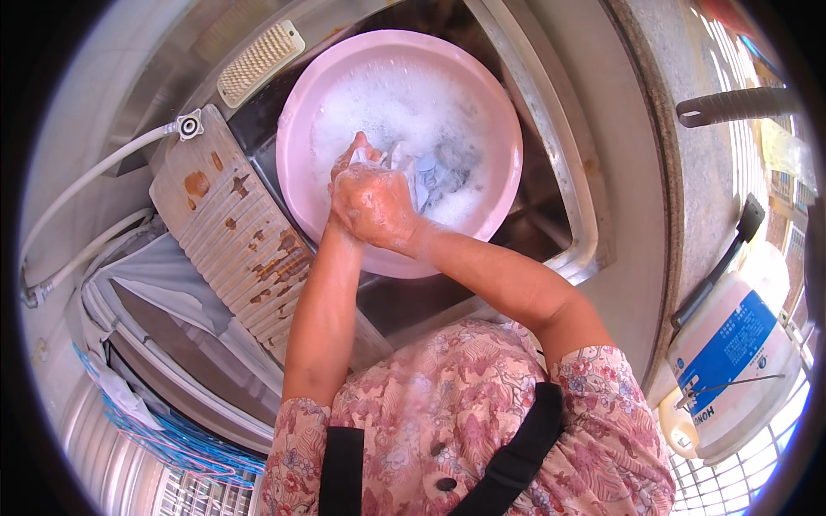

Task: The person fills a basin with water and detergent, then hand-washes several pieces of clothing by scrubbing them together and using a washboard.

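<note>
A round pink plastic basin (298,135) stands in a metal sink (571,213), with white suds (400,90) floating on its water. Over the basin's near left part, my right hand (377,200) lies across my left hand (348,158), and both are wet and foamy. Between them they grip a bunched white cloth (400,161), part of which trails toward the water. Grey-blue fabric (445,171) shows through the foam just right of my hands. Most of my left hand's fingers are hidden behind the right.
A worn wooden washboard (219,206) leans at the left, with a white hose end (189,125) by its top. A bristle brush (261,63) lies on the far ledge. Blue wire hangers (174,451) are at lower left; a large labelled jug (729,361) stands at right.
</note>
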Action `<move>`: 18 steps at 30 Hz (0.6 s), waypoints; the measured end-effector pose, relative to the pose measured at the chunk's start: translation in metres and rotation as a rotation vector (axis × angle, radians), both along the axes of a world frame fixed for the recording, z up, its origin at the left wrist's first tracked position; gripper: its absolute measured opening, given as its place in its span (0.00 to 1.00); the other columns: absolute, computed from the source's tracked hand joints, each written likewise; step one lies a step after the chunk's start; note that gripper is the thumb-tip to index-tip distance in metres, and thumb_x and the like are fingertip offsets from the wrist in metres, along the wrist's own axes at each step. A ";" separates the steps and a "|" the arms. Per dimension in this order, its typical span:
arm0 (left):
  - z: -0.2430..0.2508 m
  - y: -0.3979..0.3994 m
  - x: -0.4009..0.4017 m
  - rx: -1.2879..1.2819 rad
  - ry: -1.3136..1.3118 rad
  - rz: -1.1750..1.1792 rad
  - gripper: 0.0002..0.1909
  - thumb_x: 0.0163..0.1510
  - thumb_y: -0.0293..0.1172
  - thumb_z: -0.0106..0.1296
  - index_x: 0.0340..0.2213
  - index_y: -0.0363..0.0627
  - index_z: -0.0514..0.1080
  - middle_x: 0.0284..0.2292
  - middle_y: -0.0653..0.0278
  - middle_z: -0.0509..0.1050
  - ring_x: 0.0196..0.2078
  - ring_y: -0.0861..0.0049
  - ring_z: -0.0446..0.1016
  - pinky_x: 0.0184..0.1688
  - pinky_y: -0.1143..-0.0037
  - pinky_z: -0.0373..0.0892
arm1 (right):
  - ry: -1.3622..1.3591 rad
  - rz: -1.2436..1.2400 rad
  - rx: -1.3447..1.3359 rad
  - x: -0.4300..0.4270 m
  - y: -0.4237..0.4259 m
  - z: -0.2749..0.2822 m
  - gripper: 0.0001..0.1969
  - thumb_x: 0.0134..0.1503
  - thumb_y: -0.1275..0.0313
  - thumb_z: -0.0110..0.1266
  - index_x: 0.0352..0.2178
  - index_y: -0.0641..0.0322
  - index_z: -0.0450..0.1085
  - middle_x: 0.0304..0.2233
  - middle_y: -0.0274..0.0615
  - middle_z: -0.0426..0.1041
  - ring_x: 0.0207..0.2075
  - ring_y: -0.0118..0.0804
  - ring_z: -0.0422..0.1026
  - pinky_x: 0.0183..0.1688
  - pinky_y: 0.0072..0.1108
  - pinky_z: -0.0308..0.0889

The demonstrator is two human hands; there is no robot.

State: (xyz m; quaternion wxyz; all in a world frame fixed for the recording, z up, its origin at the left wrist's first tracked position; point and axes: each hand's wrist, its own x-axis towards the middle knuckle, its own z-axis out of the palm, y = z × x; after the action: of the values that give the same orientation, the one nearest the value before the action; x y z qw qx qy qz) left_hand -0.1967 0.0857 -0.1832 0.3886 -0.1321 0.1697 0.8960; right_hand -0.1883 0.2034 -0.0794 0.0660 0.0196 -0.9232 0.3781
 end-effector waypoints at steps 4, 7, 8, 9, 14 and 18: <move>0.050 0.032 -0.006 -0.756 -0.173 0.054 0.18 0.57 0.40 0.48 0.41 0.36 0.71 0.34 0.62 0.75 0.33 0.73 0.74 0.38 0.74 0.71 | -0.210 -0.254 -0.084 -0.024 0.032 -0.037 0.14 0.54 0.65 0.47 0.18 0.62 0.68 0.17 0.52 0.69 0.22 0.57 0.69 0.27 0.39 0.64; 0.105 0.054 -0.019 -0.528 -0.317 0.074 0.22 0.57 0.44 0.47 0.44 0.35 0.68 0.39 0.58 0.74 0.37 0.67 0.74 0.43 0.69 0.71 | -0.161 -0.277 -0.328 -0.032 0.068 -0.072 0.16 0.55 0.64 0.50 0.21 0.67 0.67 0.18 0.53 0.69 0.19 0.53 0.66 0.26 0.34 0.63; 0.105 0.053 -0.020 -0.527 -0.316 0.074 0.22 0.57 0.44 0.47 0.44 0.35 0.68 0.39 0.58 0.74 0.37 0.67 0.74 0.43 0.69 0.71 | -0.160 -0.278 -0.327 -0.030 0.067 -0.074 0.16 0.55 0.64 0.50 0.21 0.67 0.67 0.18 0.53 0.69 0.19 0.53 0.66 0.26 0.34 0.63; 0.103 0.051 -0.020 -0.498 -0.237 0.142 0.24 0.57 0.46 0.47 0.45 0.35 0.67 0.41 0.58 0.73 0.40 0.67 0.73 0.45 0.69 0.69 | -0.269 -0.338 -0.538 -0.030 0.063 -0.065 0.16 0.55 0.64 0.51 0.21 0.68 0.66 0.17 0.53 0.68 0.19 0.52 0.66 0.25 0.33 0.63; 0.023 0.011 -0.018 0.174 0.078 0.053 0.23 0.58 0.48 0.47 0.44 0.40 0.68 0.39 0.60 0.71 0.41 0.73 0.70 0.46 0.74 0.67 | 0.149 -0.007 0.002 0.009 -0.009 -0.010 0.20 0.55 0.57 0.49 0.16 0.60 0.65 0.16 0.52 0.68 0.22 0.55 0.69 0.24 0.37 0.64; 0.081 0.064 -0.019 -0.593 -0.183 0.002 0.25 0.58 0.50 0.45 0.45 0.38 0.68 0.40 0.61 0.71 0.44 0.76 0.70 0.46 0.74 0.68 | -0.167 -0.306 -0.047 -0.033 0.038 -0.034 0.20 0.58 0.61 0.45 0.15 0.59 0.68 0.15 0.47 0.69 0.18 0.52 0.69 0.21 0.36 0.64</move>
State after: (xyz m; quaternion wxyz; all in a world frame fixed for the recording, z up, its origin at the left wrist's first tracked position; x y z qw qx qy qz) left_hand -0.2156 0.1498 -0.1018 0.3459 -0.3197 0.3878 0.7923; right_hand -0.2217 0.2417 -0.1138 0.0461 -0.1544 -0.9087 0.3852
